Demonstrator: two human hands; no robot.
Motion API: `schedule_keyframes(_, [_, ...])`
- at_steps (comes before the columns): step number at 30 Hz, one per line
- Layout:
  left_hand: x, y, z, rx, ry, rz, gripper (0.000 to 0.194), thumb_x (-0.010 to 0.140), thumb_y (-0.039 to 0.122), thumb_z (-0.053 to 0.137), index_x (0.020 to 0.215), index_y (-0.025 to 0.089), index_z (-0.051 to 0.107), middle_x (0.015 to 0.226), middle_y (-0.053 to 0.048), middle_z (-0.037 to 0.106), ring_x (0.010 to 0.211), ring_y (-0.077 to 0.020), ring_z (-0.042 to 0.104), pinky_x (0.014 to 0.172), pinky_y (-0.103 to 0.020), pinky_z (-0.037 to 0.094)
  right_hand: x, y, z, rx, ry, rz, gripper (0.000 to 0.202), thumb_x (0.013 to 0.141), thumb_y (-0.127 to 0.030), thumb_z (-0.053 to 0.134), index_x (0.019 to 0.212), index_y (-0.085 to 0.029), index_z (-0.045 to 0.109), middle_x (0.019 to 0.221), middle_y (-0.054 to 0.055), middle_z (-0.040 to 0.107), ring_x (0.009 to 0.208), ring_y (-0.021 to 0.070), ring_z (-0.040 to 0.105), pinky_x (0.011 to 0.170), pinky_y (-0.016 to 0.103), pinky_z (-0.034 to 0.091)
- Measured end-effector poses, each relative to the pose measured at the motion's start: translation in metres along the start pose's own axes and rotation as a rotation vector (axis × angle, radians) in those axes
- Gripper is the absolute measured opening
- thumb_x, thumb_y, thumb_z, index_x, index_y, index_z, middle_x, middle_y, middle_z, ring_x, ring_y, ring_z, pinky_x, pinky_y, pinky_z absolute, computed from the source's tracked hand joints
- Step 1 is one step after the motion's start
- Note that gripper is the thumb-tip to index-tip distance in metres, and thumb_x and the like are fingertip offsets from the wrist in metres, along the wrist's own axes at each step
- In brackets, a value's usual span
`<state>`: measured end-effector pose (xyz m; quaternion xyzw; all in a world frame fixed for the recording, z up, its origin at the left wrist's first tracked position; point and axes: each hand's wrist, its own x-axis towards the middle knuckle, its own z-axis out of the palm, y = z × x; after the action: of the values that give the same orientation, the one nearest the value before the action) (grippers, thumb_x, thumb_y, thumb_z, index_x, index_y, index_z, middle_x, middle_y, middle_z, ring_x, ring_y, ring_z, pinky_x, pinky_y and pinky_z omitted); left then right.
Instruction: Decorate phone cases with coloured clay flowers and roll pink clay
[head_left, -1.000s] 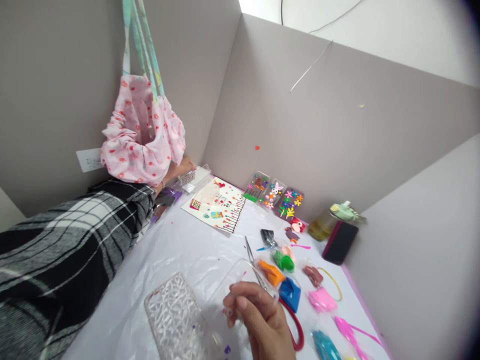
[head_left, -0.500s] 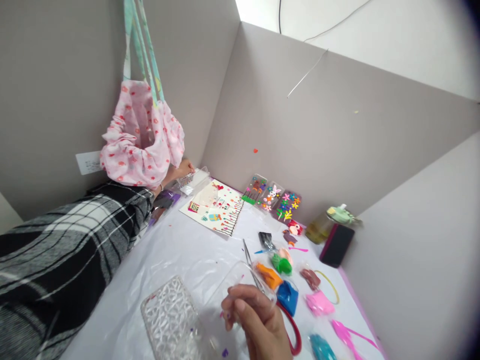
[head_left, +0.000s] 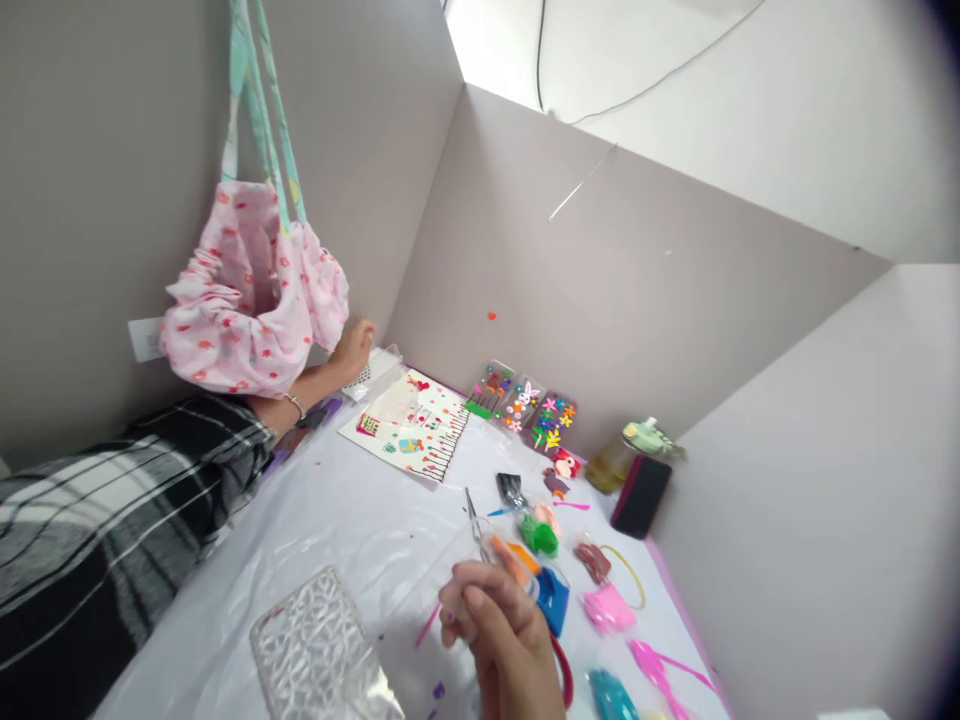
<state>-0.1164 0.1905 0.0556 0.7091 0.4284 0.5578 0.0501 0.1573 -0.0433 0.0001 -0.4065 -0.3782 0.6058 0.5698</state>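
My left hand [head_left: 354,352] is stretched out at the far left corner of the table, its fingers curled above a clear plastic piece [head_left: 358,388]. What it holds, if anything, is too small to tell. Low in the middle, my right hand [head_left: 499,630] has its thumb against its curled fingers, around something clear that I cannot make out. A clear sheet lies under and beside it, with a thin pink tool [head_left: 428,625] on it. To its left rests a clear patterned phone case [head_left: 319,645]. Red-handled scissors [head_left: 561,672] are partly hidden by my right hand.
Clay packets, orange, blue [head_left: 553,602], green and pink [head_left: 608,608], lie right of centre. A decorated notebook [head_left: 412,430] and decorated cases [head_left: 523,405] are farther back. A bottle [head_left: 611,462] and phone [head_left: 641,497] stand at right. A pink cloth bag [head_left: 255,300] hangs at left.
My left hand has risen slightly and shows more clearly beyond the hanging bag. The pink tool now shows beside my right hand. The whole view has shifted, moving the table things leftward.
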Motion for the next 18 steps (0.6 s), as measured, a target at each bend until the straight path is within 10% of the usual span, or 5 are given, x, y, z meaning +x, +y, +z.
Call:
schedule_keyframes(4, [-0.002,-0.004,0.037,-0.056,0.064,-0.204,0.036,0.105,0.041,0.062,0.128,0.014,0.065,0.132,-0.010,0.066,0.113,-0.0269,0.068,0.101,-0.049,0.056,-0.002,-0.012,0.000,0.007,0.067,0.020,0.036,0.065,-0.047,0.099,0.084,-0.020,0.086,0.075,0.006,0.079,0.064,0.0137,0.066,0.060,0.022,0.054])
schedule_keyframes(8, [-0.032,0.040,0.058,-0.171,-0.056,-0.214,0.030,0.104,0.039,0.063,0.123,0.016,0.065,0.122,-0.010,0.070,0.112,-0.0266,0.069,0.099,-0.050,0.056,-0.001,-0.021,-0.001,0.034,0.100,0.004,0.034,0.067,-0.042,0.098,0.087,-0.019,0.084,0.078,0.005,0.079,0.068,0.0138,0.066,0.063,0.022,0.054])
schedule_keyframes(13, [-0.088,0.121,0.044,-0.331,-0.314,-0.011,0.016,0.105,0.031,0.055,0.115,0.025,0.067,0.090,0.001,0.077,0.085,-0.0187,0.073,0.082,-0.033,0.058,0.003,-0.025,-0.005,0.078,0.092,-0.077,0.022,0.073,-0.034,0.093,0.081,-0.019,0.079,0.076,0.004,0.079,0.063,0.0136,0.065,0.061,0.023,0.053])
schedule_keyframes(18, [-0.131,0.152,0.030,-0.349,-0.303,0.189,0.010,0.103,0.027,0.063,0.102,0.029,0.073,0.097,0.003,0.078,0.098,-0.0191,0.070,0.111,-0.041,0.044,0.002,-0.023,-0.005,0.032,0.100,-0.112,0.023,0.074,-0.035,0.091,0.087,-0.018,0.084,0.078,0.005,0.080,0.067,0.0147,0.066,0.065,0.025,0.054])
